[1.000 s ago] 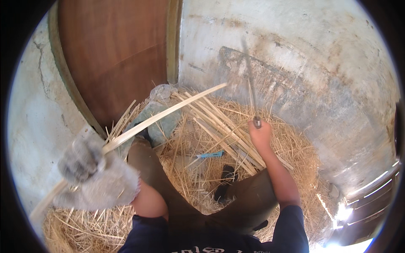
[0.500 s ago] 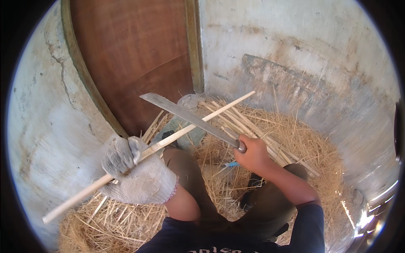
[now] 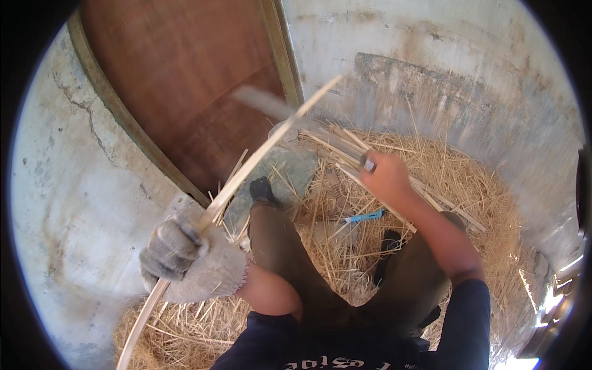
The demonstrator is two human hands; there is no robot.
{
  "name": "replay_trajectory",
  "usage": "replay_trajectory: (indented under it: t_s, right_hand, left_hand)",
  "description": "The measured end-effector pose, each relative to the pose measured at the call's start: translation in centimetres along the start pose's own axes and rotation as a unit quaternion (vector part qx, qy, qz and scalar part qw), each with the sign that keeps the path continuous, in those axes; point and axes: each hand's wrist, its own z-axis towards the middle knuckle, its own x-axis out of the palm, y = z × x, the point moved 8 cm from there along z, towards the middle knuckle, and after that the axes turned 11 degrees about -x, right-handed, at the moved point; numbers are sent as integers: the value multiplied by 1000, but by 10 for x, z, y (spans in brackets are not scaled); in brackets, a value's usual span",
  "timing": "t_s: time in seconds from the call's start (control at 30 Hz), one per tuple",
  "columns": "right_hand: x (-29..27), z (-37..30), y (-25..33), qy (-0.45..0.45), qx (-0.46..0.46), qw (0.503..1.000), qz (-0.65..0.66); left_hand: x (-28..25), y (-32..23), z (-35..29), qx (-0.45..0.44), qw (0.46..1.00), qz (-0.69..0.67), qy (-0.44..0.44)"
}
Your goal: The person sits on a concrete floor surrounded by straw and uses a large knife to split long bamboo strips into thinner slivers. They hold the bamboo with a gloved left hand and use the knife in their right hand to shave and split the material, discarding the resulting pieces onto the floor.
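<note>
My left hand (image 3: 191, 256), in a pale knitted glove, is closed around a long, light bamboo strip (image 3: 254, 159). The strip slants up and away to the right, its lower end hanging below the glove and bowing slightly. My bare right hand (image 3: 388, 179) grips the handle of a machete (image 3: 262, 101), whose blade is smeared by motion. In the picture the blade crosses the strip close to its far end; whether it cuts into it I cannot tell.
Straw-like shavings (image 3: 459, 176) cover the floor around my legs, with several pale strips (image 3: 336, 145) lying ahead. A light-blue tool (image 3: 365, 216) lies between my knees. A brown door (image 3: 185, 80) and a stained wall (image 3: 425, 74) stand close in front.
The machete has moved away from me toward the strip's far end, my right hand going forward. The strip has tilted more steeply, and my left hand has shifted slightly lower.
</note>
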Motion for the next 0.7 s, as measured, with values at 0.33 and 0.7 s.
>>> replay_trajectory:
  t_s: [0.33,0.7]
  right_hand:
    - [-12,-19,47,20,-119,993,2]
    - [-24,-25,36,-23,-137,990,-29]
  left_hand:
    - [-16,-25,-4,38,997,-37,-55]
    - [-22,-34,0,34,998,-36,-46]
